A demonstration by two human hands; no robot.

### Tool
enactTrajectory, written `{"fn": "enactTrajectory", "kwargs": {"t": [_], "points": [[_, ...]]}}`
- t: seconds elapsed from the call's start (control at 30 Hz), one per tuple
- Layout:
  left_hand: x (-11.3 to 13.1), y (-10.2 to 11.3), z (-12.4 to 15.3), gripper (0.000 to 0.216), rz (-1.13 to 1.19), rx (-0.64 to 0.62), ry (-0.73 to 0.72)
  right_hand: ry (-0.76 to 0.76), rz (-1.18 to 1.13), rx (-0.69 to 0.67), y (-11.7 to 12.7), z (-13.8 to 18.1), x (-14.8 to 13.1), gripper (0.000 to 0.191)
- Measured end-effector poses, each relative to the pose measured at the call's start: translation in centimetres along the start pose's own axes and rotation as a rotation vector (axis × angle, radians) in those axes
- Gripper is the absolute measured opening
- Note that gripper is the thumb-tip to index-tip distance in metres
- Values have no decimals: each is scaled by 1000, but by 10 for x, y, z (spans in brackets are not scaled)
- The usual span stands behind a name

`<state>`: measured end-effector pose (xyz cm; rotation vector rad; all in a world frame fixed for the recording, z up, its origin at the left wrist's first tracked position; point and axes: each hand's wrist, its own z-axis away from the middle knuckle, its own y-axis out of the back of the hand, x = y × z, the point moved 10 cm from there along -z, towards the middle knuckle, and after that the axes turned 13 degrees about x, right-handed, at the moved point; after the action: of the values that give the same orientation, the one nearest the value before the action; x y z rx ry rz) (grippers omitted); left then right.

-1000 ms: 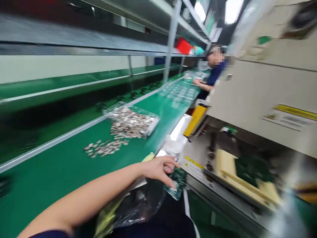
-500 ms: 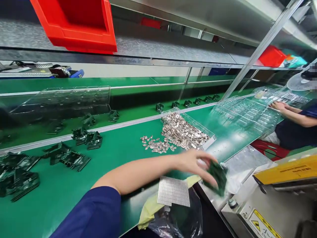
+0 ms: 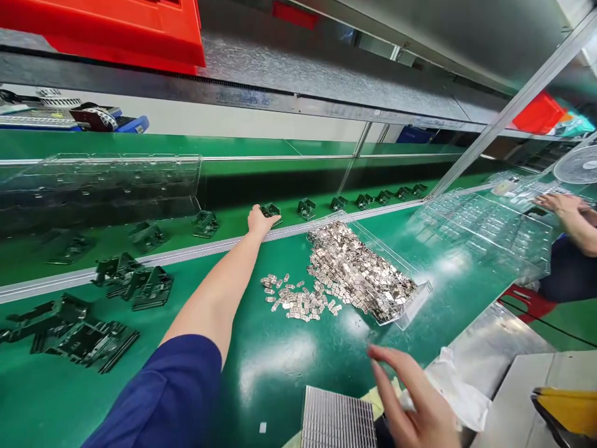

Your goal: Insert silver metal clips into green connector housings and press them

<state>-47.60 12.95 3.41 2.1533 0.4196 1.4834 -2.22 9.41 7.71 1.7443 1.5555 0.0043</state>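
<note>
My left hand (image 3: 262, 221) reaches forward over the grey rail, its fingers closed round a small dark green circuit board (image 3: 270, 210) on the far green strip. My right hand (image 3: 417, 398) is at the lower right, fingers apart and nothing visible between them. Beside it lies a ribbed silver sheet (image 3: 338, 418) at the near table edge. Between the hands, small silvery metal pieces (image 3: 298, 302) are scattered on the green table, and many more fill a clear plastic tray (image 3: 415, 306).
Clusters of circuit boards (image 3: 86, 339) lie at left, with a row of boards (image 3: 338, 203) along the far strip. Clear trays (image 3: 485, 230) stand at right near a co-worker's hands (image 3: 562, 202). A metal shelf (image 3: 326, 106) with a red bin (image 3: 116, 31) overhangs the back.
My left hand has moved from the near right, with a green board, to the far strip. My right hand has come into view at the lower right. The view has shifted.
</note>
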Motion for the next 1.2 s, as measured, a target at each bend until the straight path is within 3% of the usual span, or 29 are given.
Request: {"fn": "enactTrajectory", "kwargs": {"t": [0.07,0.13,0.23,0.3,0.43,0.53,0.67,0.8,0.9,1.07,1.2], "points": [[-8,15,2,66,-30,37,-61,60,-46,-92,-55,-29,-14,20],[-20,47,0,54,-112,130,-99,111,-39,-271,-118,-49,-28,23],[-55,101,-12,49,-298,282,4,154,45,-474,-193,-64,-43,26],[-79,122,-19,50,-366,299,112,145,92,-494,-221,-72,-48,22],[-88,126,-22,50,-364,232,167,118,186,-500,-246,-75,-51,14],[-66,127,0,49,-345,199,86,108,205,-513,-249,-70,-50,15],[-42,149,68,45,-310,132,-86,61,156,-477,-234,-66,-46,18],[-48,177,154,39,-339,49,-282,-28,53,-442,-202,-58,-39,23],[-68,193,199,48,-329,0,-314,-131,-34,-445,-177,-44,-32,28],[-96,211,223,93,-66,-221,-253,-591,-510,-426,-138,-9,-16,30],[-111,205,218,108,-87,-443,-275,-717,-680,-483,-109,14,-20,35]]}}
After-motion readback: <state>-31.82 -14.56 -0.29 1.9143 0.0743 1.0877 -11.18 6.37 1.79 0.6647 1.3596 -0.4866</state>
